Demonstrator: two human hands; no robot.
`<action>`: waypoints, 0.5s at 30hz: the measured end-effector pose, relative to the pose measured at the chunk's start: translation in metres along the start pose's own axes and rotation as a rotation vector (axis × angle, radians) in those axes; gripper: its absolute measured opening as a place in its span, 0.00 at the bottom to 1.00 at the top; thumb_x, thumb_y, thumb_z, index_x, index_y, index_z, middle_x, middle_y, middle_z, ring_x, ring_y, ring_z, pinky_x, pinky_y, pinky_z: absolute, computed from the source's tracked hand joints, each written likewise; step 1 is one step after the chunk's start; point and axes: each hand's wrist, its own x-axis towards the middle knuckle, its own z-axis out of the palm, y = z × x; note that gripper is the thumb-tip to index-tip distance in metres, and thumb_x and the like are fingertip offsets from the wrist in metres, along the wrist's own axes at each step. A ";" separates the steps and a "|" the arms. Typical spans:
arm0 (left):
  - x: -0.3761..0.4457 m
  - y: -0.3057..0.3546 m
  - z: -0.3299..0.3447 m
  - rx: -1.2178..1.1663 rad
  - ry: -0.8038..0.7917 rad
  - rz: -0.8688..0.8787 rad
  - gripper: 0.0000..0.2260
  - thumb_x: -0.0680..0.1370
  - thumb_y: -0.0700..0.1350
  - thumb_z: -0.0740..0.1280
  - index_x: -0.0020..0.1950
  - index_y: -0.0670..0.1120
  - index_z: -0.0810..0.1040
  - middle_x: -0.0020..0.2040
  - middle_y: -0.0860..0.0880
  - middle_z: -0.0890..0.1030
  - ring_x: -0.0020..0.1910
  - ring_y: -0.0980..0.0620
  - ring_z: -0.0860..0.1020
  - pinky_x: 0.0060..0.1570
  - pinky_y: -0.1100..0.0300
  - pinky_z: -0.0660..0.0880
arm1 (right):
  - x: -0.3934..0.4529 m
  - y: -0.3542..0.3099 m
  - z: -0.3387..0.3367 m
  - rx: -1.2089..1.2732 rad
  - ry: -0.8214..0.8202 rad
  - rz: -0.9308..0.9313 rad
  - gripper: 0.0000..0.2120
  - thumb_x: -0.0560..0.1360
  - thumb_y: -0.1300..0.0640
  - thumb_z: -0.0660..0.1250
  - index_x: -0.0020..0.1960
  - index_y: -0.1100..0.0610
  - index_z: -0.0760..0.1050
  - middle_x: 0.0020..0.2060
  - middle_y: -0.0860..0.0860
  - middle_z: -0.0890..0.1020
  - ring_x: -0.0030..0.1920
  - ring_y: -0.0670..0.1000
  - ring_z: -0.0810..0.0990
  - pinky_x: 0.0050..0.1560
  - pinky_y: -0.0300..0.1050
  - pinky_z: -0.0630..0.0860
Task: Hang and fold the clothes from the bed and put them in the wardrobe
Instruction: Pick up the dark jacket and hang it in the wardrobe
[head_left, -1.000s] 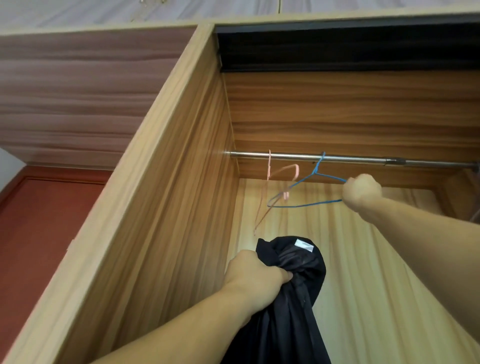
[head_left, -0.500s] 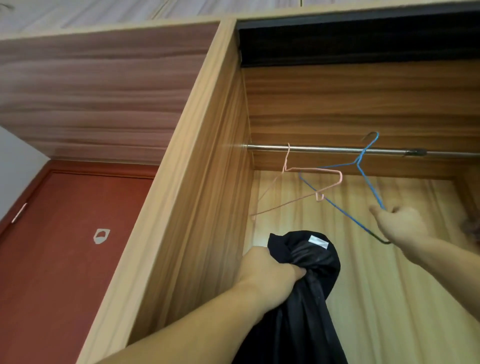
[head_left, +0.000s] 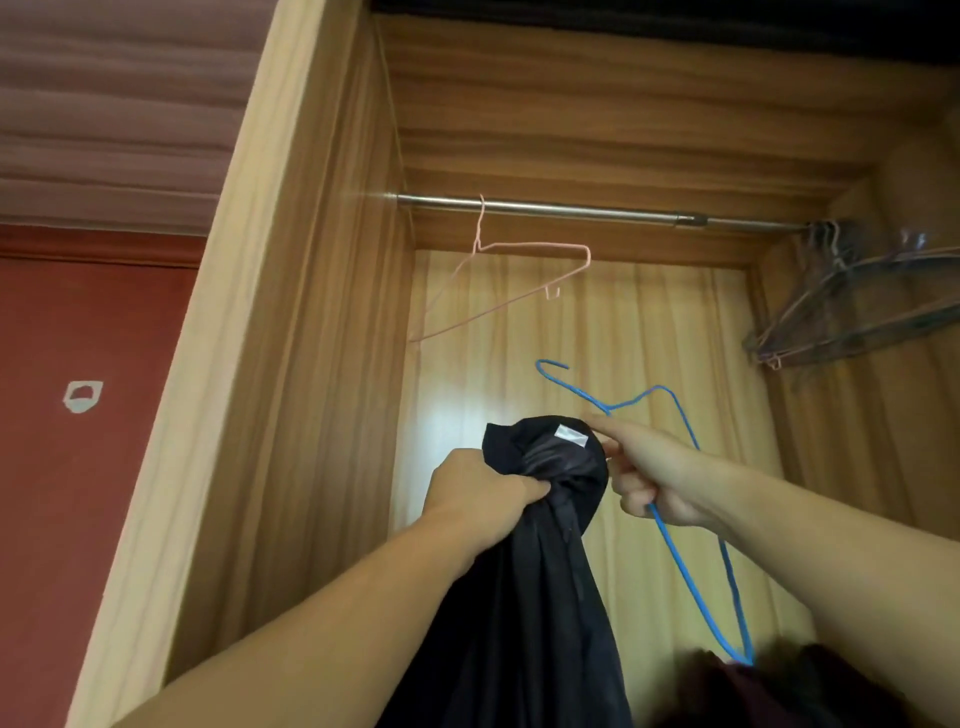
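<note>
While the left hand (head_left: 480, 491) bunches the top of a black garment (head_left: 540, 561) in a closed fist at the lower centre of the frame, the cloth hangs straight down from that grip and runs out of the bottom edge. A small white label (head_left: 571, 435) shows on the gathered fabric above the fist. Just right of it, the right hand (head_left: 657, 480) holds a blue wire hanger (head_left: 680, 566): the lower fingers curl round the wire, while the index finger points left, its tip touching the top of the garment near the label. The hanger's hook sits above the hand, free of the rail, and its body slants down toward the bottom right of the frame. In the upper centre, a metal rail (head_left: 571, 209) crosses the open wooden wardrobe (head_left: 291, 291), and a pink wire hanger (head_left: 524, 283) hangs from it, tilted. At the rail's right end a cluster of hangers (head_left: 852, 306) hangs blurred. A red door (head_left: 78, 467) fills the left of the frame.
</note>
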 end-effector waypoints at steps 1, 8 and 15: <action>-0.005 0.003 0.003 0.000 0.007 -0.011 0.09 0.68 0.47 0.77 0.45 0.47 0.83 0.42 0.51 0.85 0.43 0.51 0.83 0.44 0.57 0.80 | -0.014 0.005 0.001 0.002 -0.023 -0.010 0.19 0.74 0.39 0.68 0.39 0.54 0.70 0.27 0.47 0.65 0.22 0.45 0.52 0.21 0.35 0.49; -0.067 0.052 0.028 -0.041 -0.131 0.006 0.11 0.68 0.46 0.78 0.48 0.48 0.84 0.45 0.49 0.86 0.48 0.50 0.84 0.52 0.54 0.81 | -0.098 0.015 -0.014 0.014 -0.195 0.065 0.19 0.70 0.36 0.71 0.46 0.51 0.74 0.30 0.47 0.68 0.22 0.44 0.53 0.19 0.34 0.50; -0.167 0.095 0.010 0.307 -0.340 -0.044 0.12 0.69 0.45 0.78 0.51 0.50 0.83 0.47 0.54 0.86 0.49 0.53 0.83 0.52 0.59 0.78 | -0.205 0.015 -0.074 0.090 -0.041 -0.098 0.04 0.74 0.56 0.72 0.45 0.54 0.76 0.17 0.43 0.70 0.14 0.42 0.64 0.17 0.30 0.59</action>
